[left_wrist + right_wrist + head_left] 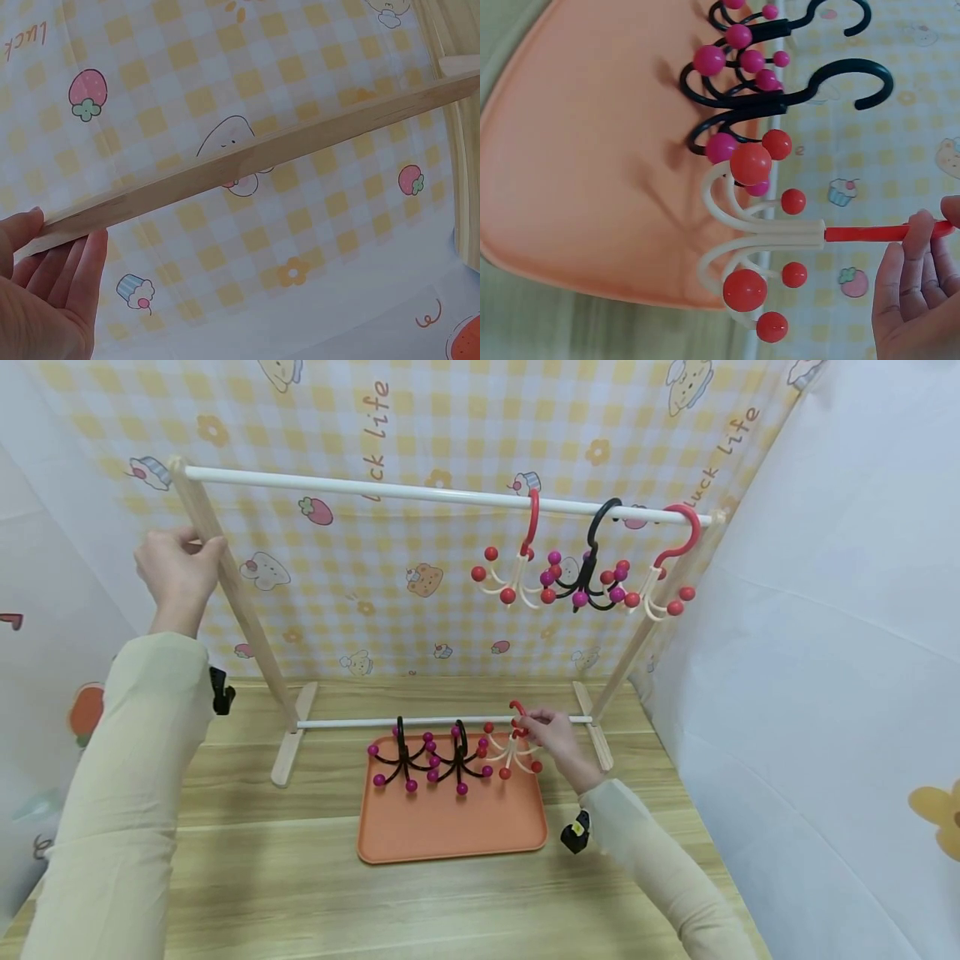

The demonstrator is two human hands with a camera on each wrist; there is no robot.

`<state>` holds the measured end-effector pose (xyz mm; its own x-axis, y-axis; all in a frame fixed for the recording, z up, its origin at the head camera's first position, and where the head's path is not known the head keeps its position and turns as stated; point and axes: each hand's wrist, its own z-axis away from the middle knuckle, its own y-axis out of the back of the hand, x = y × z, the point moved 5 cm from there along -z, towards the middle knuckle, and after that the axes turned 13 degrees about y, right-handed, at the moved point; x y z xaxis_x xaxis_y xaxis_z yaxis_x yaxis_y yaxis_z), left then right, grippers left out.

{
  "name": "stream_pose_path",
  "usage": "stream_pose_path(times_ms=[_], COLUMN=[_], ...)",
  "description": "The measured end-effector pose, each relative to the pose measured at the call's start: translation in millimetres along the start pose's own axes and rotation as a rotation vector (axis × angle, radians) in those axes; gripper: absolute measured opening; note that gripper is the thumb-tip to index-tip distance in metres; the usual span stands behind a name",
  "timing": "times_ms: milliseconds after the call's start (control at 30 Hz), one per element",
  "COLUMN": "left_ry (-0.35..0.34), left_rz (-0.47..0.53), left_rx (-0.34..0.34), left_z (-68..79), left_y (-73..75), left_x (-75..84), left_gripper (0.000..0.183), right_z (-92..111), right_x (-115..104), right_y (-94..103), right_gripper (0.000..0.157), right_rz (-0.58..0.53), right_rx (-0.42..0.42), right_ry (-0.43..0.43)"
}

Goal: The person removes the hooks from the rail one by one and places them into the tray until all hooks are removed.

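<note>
My left hand (178, 568) grips the rack's left wooden upright (243, 610) near its top. In the left wrist view, the thumb lies on one side of that post and the fingers on the other. Low at the right, my right hand (553, 737) pinches the red hook of a white octopus-style hanger (795, 234) with red ball tips. That hanger is upright over the back right of the orange tray (450, 831). To its left, two black octopus-style hangers with magenta balls, one outer (403, 758) and one nearer (459, 762), stand on the tray.
Along the white top rail (360, 487), a red-hooked white hanger (517, 572), a black hanger (588, 568) and another red-hooked white hanger (656, 581) hang toward the right end. A lower white bar (345, 723) runs behind the tray. A checked cloth (337, 593) covers the back.
</note>
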<state>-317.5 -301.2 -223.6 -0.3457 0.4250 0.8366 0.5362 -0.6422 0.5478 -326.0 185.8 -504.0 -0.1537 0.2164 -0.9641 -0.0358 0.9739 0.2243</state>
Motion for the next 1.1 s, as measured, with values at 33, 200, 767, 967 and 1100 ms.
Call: stream_pose_path(times_ms=[33,200,767,967,1100], left_ry=[0.001,-0.001,0.007,0.000,0.004], left_rz=[-0.002,-0.016,-0.021,-0.026,-0.012], left_rx=[-0.001,0.008,-0.005,0.001,-0.002], left_z=[0.3,0.4,-2.0,-1.8,-2.2], left_y=[0.0,-0.1,-0.8,-0.5,-0.2], left_x=[0.1,0.9,-0.5,-0.2,0.2], left_gripper=[0.043,0.043,0.044,0.044,0.044], right_z=[0.9,15.1,19.6,-9.3,-1.8], right_x=[2.7,-16.5,-7.2,84.3,68.8], right_y=[-0.5,-8.7,-11.5,-6.2,-6.6], right_gripper=[0.019,0.014,0.019,0.033,0.028], right_rz=[-0.021,-0.024,-0.041,0.009,-0.013], right_rx=[-0.010,0.000,0.042,0.045,0.022], right_ry=[0.022,0.028,0.063,0.120,0.082])
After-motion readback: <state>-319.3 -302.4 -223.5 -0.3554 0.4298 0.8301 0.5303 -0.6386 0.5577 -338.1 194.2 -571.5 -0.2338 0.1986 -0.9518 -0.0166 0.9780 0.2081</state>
